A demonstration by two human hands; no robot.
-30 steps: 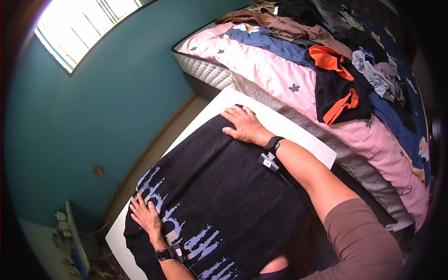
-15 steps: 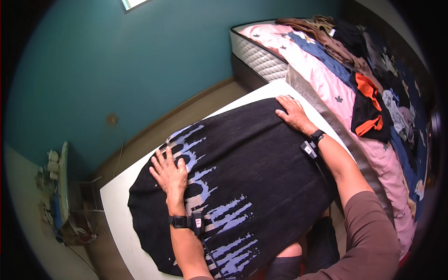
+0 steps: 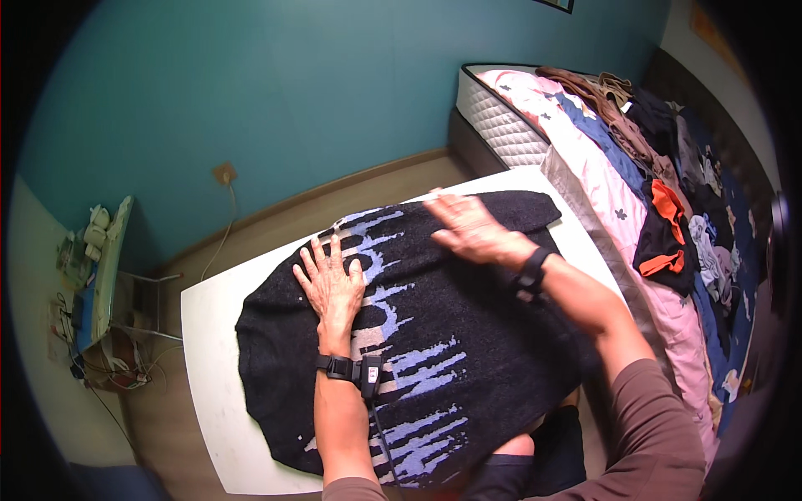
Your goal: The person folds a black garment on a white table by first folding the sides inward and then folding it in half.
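A black knitted sweater with a jagged blue and beige pattern lies spread over a white table. My left hand rests flat on it beside the pattern, fingers spread. Over the far part of the garment is my right hand, slightly blurred, with its fingers stretched out and nothing in its grip. Whether its palm touches the cloth, I cannot tell. A narrow black flap that looks like a sleeve reaches toward the table's far right corner. The sweater's near edge hangs by my legs.
To the right stands a bed with a pink cover and a heap of clothes. A small side table holding assorted items stands at the left. A cable runs from a wall socket on the teal wall.
My right hand has moved left from the sweater's far right edge, and a sleeve-like flap now shows there. My left hand stays flat on the cloth. The view has shifted.
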